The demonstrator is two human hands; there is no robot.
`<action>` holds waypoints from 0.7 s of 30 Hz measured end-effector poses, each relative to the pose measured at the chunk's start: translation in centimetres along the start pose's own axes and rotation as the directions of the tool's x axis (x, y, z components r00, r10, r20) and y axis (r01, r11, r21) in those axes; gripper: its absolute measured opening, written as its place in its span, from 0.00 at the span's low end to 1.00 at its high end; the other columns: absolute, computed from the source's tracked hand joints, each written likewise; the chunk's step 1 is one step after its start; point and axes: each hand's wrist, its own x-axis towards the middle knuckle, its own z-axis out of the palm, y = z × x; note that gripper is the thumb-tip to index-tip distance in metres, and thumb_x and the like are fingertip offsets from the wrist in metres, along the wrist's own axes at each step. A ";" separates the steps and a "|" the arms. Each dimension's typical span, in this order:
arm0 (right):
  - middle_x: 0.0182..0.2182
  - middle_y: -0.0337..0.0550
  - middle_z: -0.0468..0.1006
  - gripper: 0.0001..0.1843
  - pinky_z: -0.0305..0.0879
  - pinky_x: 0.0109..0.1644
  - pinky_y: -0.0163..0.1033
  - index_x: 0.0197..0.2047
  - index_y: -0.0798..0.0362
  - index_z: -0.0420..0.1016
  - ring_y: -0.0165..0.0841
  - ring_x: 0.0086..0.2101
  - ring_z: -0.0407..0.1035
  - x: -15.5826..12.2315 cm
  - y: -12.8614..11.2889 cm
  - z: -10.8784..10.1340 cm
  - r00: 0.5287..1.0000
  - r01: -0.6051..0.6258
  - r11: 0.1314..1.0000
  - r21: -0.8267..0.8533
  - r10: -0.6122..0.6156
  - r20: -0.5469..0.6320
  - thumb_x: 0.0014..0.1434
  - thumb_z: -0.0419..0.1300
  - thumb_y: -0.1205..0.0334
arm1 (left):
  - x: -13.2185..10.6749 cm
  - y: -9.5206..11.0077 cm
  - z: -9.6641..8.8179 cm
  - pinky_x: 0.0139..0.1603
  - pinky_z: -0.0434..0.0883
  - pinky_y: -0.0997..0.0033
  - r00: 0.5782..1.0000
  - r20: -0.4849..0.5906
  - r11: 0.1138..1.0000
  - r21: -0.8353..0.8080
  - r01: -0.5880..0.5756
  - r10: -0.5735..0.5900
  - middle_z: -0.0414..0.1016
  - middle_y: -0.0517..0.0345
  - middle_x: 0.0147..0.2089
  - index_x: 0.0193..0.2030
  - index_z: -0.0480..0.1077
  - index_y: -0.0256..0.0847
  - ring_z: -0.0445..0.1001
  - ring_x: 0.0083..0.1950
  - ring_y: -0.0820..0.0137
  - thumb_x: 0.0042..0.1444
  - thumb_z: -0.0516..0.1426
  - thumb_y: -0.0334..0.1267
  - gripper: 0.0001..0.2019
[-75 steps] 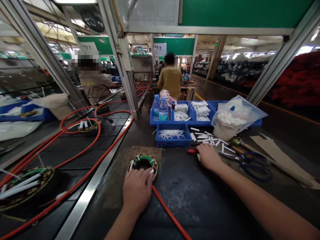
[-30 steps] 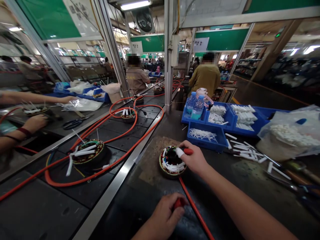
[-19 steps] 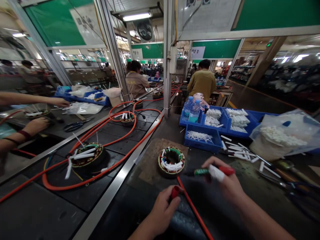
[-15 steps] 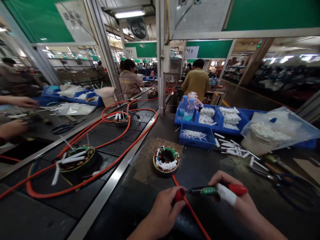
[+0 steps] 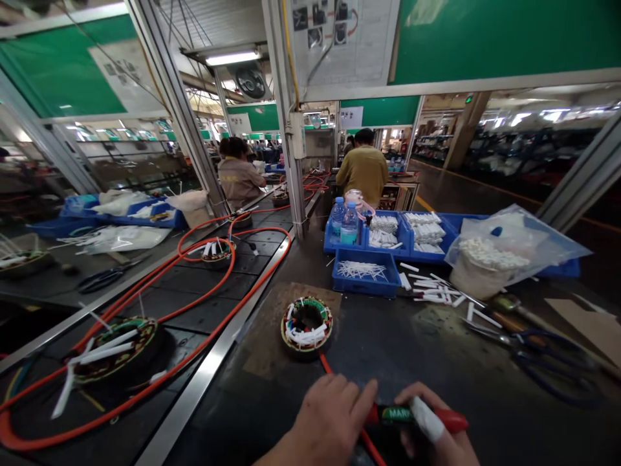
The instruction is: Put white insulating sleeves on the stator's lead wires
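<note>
A black-and-red marker (image 5: 395, 414) lies across the grip of my right hand (image 5: 436, 424), whose thumb has a white wrapping. My left hand (image 5: 332, 414) is closed at the marker's left end, with part of the red cap (image 5: 372, 414) showing past its fingers. That cap sits against the marker's dark barrel. Under my left hand runs a red cable (image 5: 326, 364), leading from the wound stator (image 5: 306, 325). The stator lies flat on the bench just beyond my hands, with white sleeves and coloured wires around its ring.
Scissors (image 5: 528, 349) and loose white tubes (image 5: 436, 288) lie at right. Behind them stand blue bins (image 5: 366, 275), bottles (image 5: 349, 226) and a plastic bag (image 5: 504, 252). Left of a metal edge strip (image 5: 213, 362), more stators (image 5: 116, 353) sit among looped red cables. Two people work farther back.
The red cap in my left hand has met the marker's tip, which was bare before. The view has turned to the right, and the co-worker's hands at the left are gone from view.
</note>
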 end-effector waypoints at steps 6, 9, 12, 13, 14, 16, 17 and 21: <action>0.54 0.46 0.68 0.29 0.62 0.55 0.46 0.56 0.49 0.65 0.42 0.52 0.64 5.7 2.6 -8.6 0.888 0.362 0.444 -0.820 -0.433 0.157 0.49 0.51 0.67 | -1.1 -4.9 1.3 0.58 0.59 0.51 0.889 -0.063 0.879 0.135 0.458 -0.453 0.66 0.45 0.53 0.63 0.50 0.37 0.64 0.54 0.55 0.51 0.58 0.49 0.36; 0.61 0.48 0.57 0.41 0.59 0.59 0.49 0.65 0.55 0.48 0.42 0.57 0.58 7.3 4.3 -10.4 0.880 0.279 0.206 -0.938 -0.446 0.163 0.46 0.47 0.72 | -1.7 -6.7 2.0 0.55 0.60 0.55 0.899 0.036 0.895 0.111 0.431 -0.437 0.70 0.52 0.47 0.59 0.57 0.41 0.67 0.48 0.60 0.51 0.60 0.46 0.30; 0.62 0.49 0.53 0.43 0.63 0.56 0.50 0.67 0.55 0.40 0.44 0.56 0.59 7.3 5.5 -10.9 0.846 0.297 0.048 -0.954 -0.477 0.239 0.47 0.47 0.70 | -1.6 -8.2 2.2 0.56 0.59 0.55 0.893 0.080 0.895 0.088 0.436 -0.443 0.69 0.52 0.47 0.57 0.59 0.41 0.67 0.47 0.60 0.51 0.59 0.46 0.28; 0.62 0.50 0.54 0.43 0.64 0.54 0.50 0.67 0.54 0.40 0.45 0.55 0.60 7.2 5.8 -11.0 0.835 0.305 0.013 -0.952 -0.484 0.261 0.48 0.47 0.69 | -1.5 -8.8 2.3 0.56 0.58 0.54 0.890 0.080 0.893 0.090 0.442 -0.449 0.69 0.52 0.47 0.56 0.60 0.41 0.66 0.48 0.60 0.51 0.59 0.46 0.27; 0.62 0.51 0.55 0.43 0.66 0.52 0.50 0.67 0.54 0.39 0.45 0.54 0.62 7.2 6.0 -11.1 0.825 0.314 -0.011 -0.949 -0.491 0.279 0.48 0.48 0.68 | -1.3 -9.6 2.4 0.57 0.57 0.54 0.886 0.073 0.887 0.100 0.451 -0.458 0.68 0.52 0.48 0.56 0.60 0.41 0.65 0.49 0.60 0.51 0.59 0.46 0.27; 0.61 0.52 0.57 0.43 0.67 0.51 0.51 0.67 0.55 0.38 0.46 0.52 0.64 7.2 6.3 -11.4 0.814 0.330 -0.036 -0.943 -0.496 0.304 0.48 0.48 0.68 | -0.6 -11.8 2.8 0.59 0.56 0.54 0.872 0.053 0.869 0.137 0.476 -0.486 0.66 0.52 0.49 0.56 0.60 0.41 0.62 0.52 0.58 0.50 0.60 0.45 0.27; 0.61 0.52 0.57 0.44 0.68 0.50 0.51 0.68 0.55 0.37 0.46 0.52 0.64 7.3 6.5 -11.6 0.810 0.337 -0.042 -0.940 -0.496 0.313 0.47 0.48 0.68 | -0.1 -13.1 3.1 0.60 0.55 0.54 0.865 0.047 0.858 0.162 0.487 -0.500 0.65 0.51 0.51 0.56 0.61 0.42 0.60 0.54 0.57 0.50 0.60 0.45 0.27; 0.61 0.50 0.56 0.50 0.71 0.46 0.49 0.68 0.52 0.34 0.46 0.51 0.65 8.2 8.2 -12.4 0.796 0.378 -0.050 -0.925 -0.493 0.352 0.42 0.50 0.70 | 3.0 -19.2 5.3 0.62 0.51 0.54 0.854 0.059 0.838 0.238 0.491 -0.517 0.61 0.51 0.56 0.56 0.61 0.43 0.54 0.59 0.55 0.48 0.61 0.47 0.29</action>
